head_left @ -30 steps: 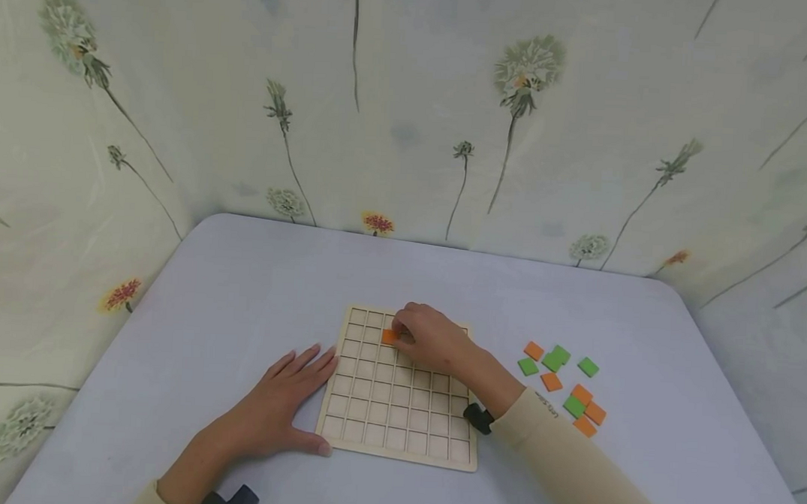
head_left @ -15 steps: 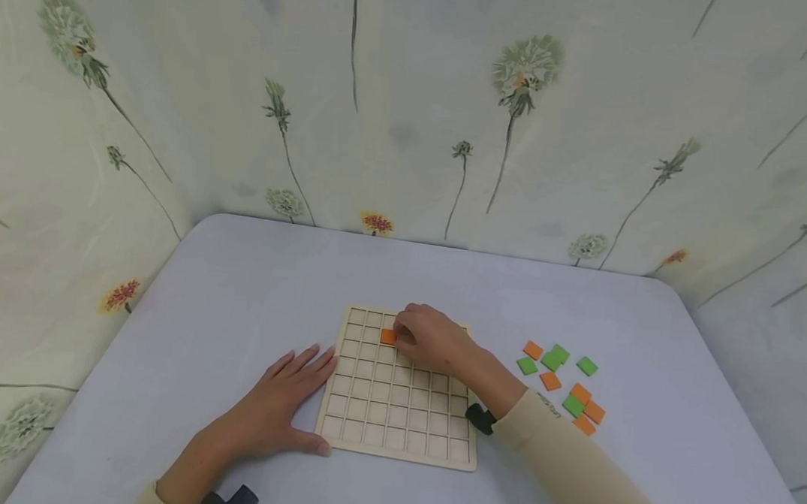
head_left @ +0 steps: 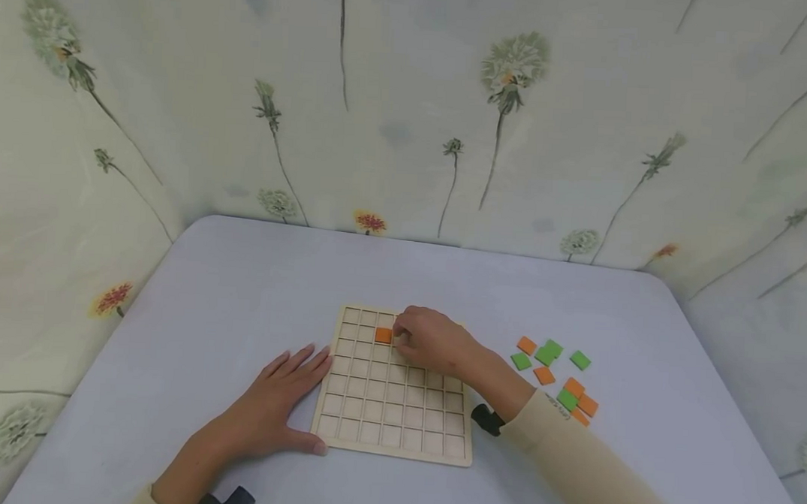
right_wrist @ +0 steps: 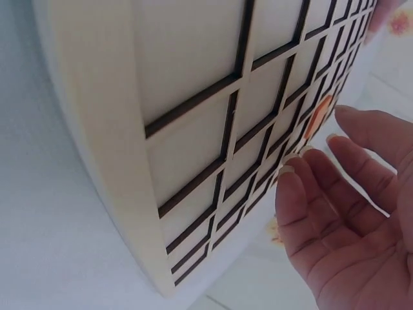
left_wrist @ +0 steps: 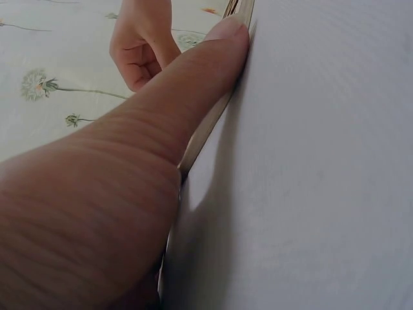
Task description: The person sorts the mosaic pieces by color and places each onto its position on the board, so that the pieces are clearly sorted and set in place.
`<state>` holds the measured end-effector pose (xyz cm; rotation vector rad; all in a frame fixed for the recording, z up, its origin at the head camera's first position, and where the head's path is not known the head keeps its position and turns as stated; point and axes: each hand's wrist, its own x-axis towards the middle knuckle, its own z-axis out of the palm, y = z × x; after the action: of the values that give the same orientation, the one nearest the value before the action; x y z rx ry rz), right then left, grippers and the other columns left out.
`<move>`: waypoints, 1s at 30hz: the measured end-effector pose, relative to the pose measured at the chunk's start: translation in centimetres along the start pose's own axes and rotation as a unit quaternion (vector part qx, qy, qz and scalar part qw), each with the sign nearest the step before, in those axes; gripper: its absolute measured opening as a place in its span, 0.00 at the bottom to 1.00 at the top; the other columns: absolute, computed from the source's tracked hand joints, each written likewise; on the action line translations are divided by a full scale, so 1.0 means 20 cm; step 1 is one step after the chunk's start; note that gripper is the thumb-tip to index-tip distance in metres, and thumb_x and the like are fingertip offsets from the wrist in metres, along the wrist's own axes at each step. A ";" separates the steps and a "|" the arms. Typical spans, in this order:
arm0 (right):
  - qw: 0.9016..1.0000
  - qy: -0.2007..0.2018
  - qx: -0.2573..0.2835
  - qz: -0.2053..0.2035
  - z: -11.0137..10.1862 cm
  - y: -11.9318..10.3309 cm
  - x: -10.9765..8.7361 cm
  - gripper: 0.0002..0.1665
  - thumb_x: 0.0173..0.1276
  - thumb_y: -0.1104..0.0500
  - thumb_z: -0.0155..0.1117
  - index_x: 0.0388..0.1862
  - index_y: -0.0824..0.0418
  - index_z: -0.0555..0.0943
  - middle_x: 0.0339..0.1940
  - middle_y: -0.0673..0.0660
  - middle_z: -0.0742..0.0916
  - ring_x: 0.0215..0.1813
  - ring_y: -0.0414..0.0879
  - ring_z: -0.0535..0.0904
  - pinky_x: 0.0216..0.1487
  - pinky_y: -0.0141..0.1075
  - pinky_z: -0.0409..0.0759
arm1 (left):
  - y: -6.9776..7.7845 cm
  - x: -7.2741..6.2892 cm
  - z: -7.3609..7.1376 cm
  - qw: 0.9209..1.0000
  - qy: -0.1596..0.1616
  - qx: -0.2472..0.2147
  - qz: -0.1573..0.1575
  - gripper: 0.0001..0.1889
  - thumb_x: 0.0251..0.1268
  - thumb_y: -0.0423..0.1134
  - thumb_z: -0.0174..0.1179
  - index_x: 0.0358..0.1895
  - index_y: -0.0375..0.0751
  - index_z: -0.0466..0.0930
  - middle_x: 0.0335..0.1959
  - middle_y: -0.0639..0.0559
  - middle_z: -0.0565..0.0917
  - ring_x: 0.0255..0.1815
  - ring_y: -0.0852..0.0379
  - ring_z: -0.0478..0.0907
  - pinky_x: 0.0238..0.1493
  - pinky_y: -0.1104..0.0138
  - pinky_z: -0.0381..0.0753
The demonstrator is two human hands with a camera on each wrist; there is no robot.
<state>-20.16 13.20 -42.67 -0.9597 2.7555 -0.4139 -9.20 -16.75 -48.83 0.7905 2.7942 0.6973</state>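
A square wooden grid board [head_left: 375, 392] lies flat on the table. One orange square tile [head_left: 382, 335] sits in a cell of its second row from the far edge, third from the left. Just right of that tile is my right hand [head_left: 433, 343], over the board with loosely bent fingers. In the right wrist view a gap shows between its thumb [right_wrist: 377, 132] and fingers, with nothing held. My left hand [head_left: 275, 406] is spread on the table, fingertips and thumb at the board's left edge. The left wrist view shows its thumb [left_wrist: 193, 81] against the board's side.
Several loose green tiles [head_left: 580, 360] and orange tiles [head_left: 544, 375] lie scattered on the table [head_left: 274, 276] right of the board, some overlapping. Fabric with a dandelion print [head_left: 410, 94] rises behind the table's far edge and sides.
My right hand's fingertips have come away from the orange tile and shifted slightly right, so the tile now shows whole in its cell. My left hand stays put. The head view has turned slightly.
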 end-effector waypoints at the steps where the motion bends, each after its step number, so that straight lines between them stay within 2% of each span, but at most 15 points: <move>1: 1.000 -0.001 0.002 0.002 0.00 0.00 0.00 0.09 0.74 0.60 0.67 0.50 0.58 0.86 0.47 0.50 0.86 0.50 0.45 0.82 0.55 0.41 0.84 | 0.00 0.00 0.00 1.000 0.001 0.000 0.000 0.66 0.47 0.78 0.69 0.86 0.46 0.52 0.86 0.58 0.50 0.87 0.51 0.40 0.84 0.49 0.39; 13: 1.000 -0.004 0.009 0.017 -0.05 0.05 -0.11 0.12 0.74 0.58 0.69 0.53 0.60 0.85 0.50 0.52 0.86 0.54 0.48 0.83 0.57 0.44 0.84 | -0.01 0.00 0.01 1.000 0.000 0.005 -0.011 0.67 0.46 0.79 0.69 0.86 0.49 0.51 0.86 0.59 0.49 0.87 0.52 0.39 0.84 0.50 0.38; 25: 0.999 0.000 0.028 0.039 -0.09 0.15 -0.31 0.15 0.73 0.58 0.70 0.55 0.62 0.85 0.51 0.53 0.86 0.53 0.49 0.83 0.54 0.44 0.84 | 0.01 0.00 0.00 1.000 -0.005 0.006 -0.013 0.66 0.47 0.78 0.69 0.86 0.48 0.52 0.86 0.59 0.49 0.87 0.51 0.40 0.84 0.50 0.39; 30: 0.998 0.020 0.040 0.047 -0.10 0.21 -0.40 0.15 0.72 0.60 0.71 0.54 0.62 0.84 0.51 0.54 0.87 0.52 0.51 0.84 0.53 0.45 0.84 | 0.01 0.00 0.00 1.000 0.001 0.003 -0.007 0.66 0.46 0.78 0.69 0.85 0.47 0.53 0.86 0.58 0.50 0.87 0.51 0.41 0.84 0.49 0.39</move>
<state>-16.86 21.81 -41.50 -0.8079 2.7831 -0.5278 -9.05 -16.51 -48.78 0.7699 2.8025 0.6885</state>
